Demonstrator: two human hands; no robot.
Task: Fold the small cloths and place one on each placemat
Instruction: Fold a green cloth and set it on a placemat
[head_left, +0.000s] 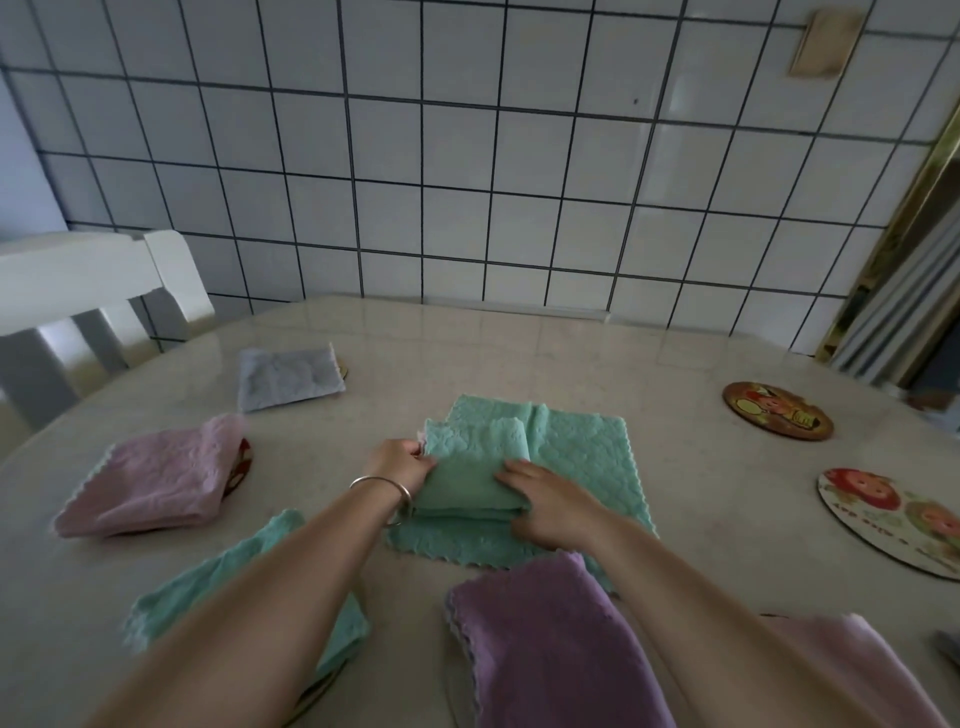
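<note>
Two bare hands work at the middle of the pale, glossy stone-look table (519, 353). Left hand (397, 465), a thin metal bangle (382, 488) on its wrist, pinches the left edge of a small folded mint-green terry cloth (470, 467), while the right hand (553, 506) lies flat on that cloth's right side, fingers straight and pressing down. This folded piece sits on top of a flat, spread-out mint-green cloth with a scalloped edge (587, 457).

To the left, a folded pink cloth (156, 478) covers a round placemat whose edge peeks out at its right. Farther back, a folded grey cloth (288, 376) lies over another mat. Near the left forearm rests another folded mint-green cloth (249, 577); near the right forearm, a folded purple cloth (550, 649).

At the right, two round picture placemats lie uncovered: a dark-rimmed brown placemat (776, 410) and a white-rimmed placemat with red fruit (893, 525). A white wooden chair (93, 291) stands at the table's far left, before a white tiled wall (467, 156).
</note>
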